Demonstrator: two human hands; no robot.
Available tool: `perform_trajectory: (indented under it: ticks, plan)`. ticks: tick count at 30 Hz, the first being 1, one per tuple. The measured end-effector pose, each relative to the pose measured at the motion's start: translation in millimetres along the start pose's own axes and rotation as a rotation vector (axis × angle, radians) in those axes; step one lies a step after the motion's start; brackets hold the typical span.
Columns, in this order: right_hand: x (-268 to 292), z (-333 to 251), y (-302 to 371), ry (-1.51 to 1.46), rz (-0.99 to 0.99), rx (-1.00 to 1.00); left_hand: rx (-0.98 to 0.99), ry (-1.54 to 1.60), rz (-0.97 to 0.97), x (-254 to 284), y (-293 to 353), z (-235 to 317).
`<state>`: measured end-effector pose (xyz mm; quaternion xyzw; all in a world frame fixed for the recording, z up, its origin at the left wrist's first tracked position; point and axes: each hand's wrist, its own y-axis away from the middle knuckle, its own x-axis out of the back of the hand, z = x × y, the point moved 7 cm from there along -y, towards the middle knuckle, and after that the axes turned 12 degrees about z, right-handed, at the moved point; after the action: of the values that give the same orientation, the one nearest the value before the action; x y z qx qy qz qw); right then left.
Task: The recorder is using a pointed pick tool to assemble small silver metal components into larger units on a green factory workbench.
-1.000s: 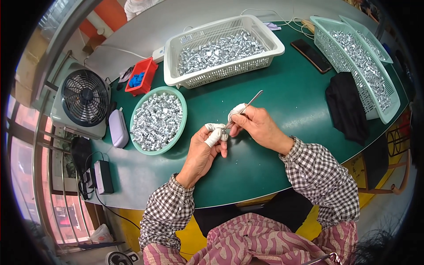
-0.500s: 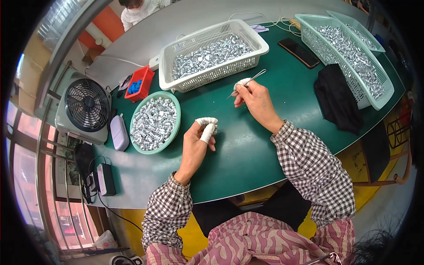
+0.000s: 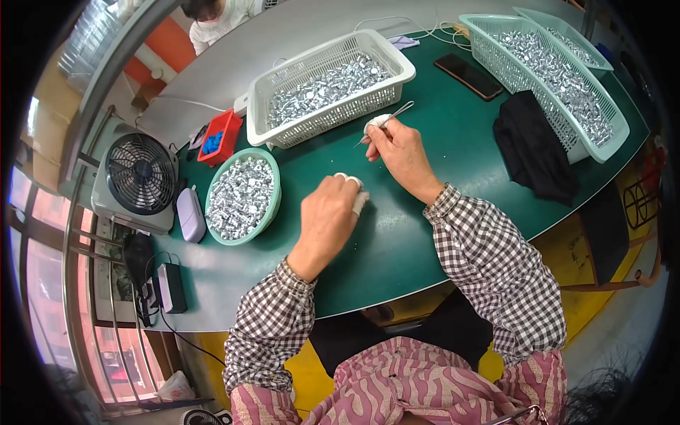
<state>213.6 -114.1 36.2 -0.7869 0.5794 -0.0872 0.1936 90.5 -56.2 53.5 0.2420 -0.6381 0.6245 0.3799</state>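
Observation:
A slim metal pick with a looped end (image 3: pixel 403 110) is pinched in my right hand (image 3: pixel 401 152), its thin point showing on the left of the fingers. White tape wraps that hand's fingertips. My left hand (image 3: pixel 329 217) hovers over the green table just left of it, back upward and fingers curled inward. White tape covers its fingers too; whatever they hold is hidden. Left of this hand stands a round green basket (image 3: pixel 275 205) full of small silver metal parts (image 3: pixel 241 197). Beyond both hands, a white rectangular basket (image 3: pixel 340 117) carries more such parts.
Two pale green baskets (image 3: pixel 496 62) of silver parts stand at the right, beside a black cloth (image 3: pixel 528 145) and a phone (image 3: pixel 468 76). At the left are a red bin (image 3: pixel 228 142), a fan (image 3: pixel 142 173) and a lavender case (image 3: pixel 190 214). Another person (image 3: pixel 219 25) sits beyond the table.
My left hand has turned over so its back faces up, and has shifted slightly right. My right hand still grips the pick. The whole view has shifted a little.

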Motion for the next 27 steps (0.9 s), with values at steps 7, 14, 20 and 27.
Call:
perform_trajectory:
  ticks: [7, 14, 20, 27]
  plan:
    - [-0.8, -1.0, 2.6, 0.013, -0.009, 0.003, -0.013, -0.06, -0.103, -13.2, 8.6, -0.9]
    - [-4.5, -6.7, 6.8, 0.043, -0.026, 0.08, 0.124, 0.084, -0.012, -9.6, 5.0, -9.3]
    - [-4.2, -5.9, 6.8, 0.1, -0.011, 0.081, 0.254, 0.247, 0.127, 6.7, -0.6, -23.3]
    - [-3.1, -10.1, 9.4, 0.138, -0.013, 0.14, 0.432, 0.465, -0.086, 4.2, 6.8, -37.0]
